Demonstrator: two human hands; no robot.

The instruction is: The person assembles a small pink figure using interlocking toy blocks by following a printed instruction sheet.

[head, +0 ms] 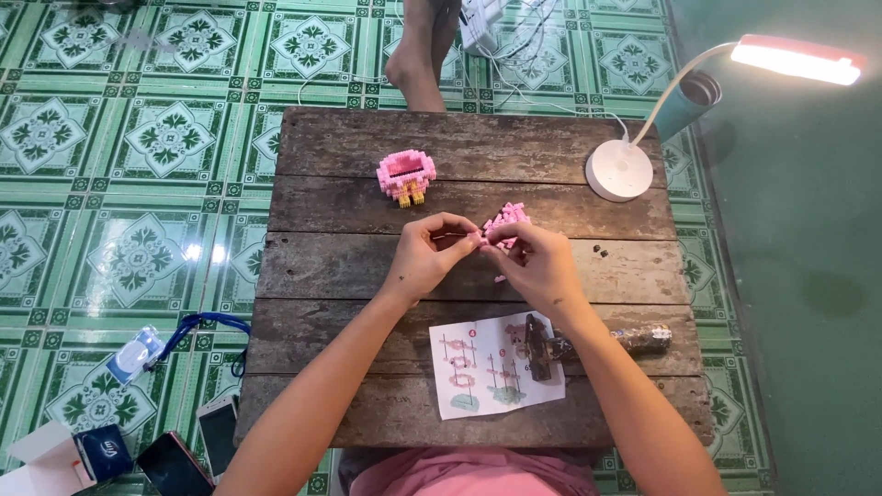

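My left hand (424,255) and my right hand (533,262) meet over the middle of a low wooden table (349,266). Together they pinch a tiny pink building brick (481,236) between the fingertips. Just behind the right hand lies a small heap of pink bricks (508,217). A finished pink and yellow brick figure (405,176) stands farther back, left of centre. An instruction sheet (478,367) lies near the front edge, with a small hammer (588,342) resting across it under my right forearm.
A white desk lamp (621,170) stands at the table's back right, lit, with a teal cup (689,101) behind it. Another person's foot (418,60) and white cables sit beyond the table. Phones (197,450), a small box and a blue lanyard lie on the green tiled floor at left.
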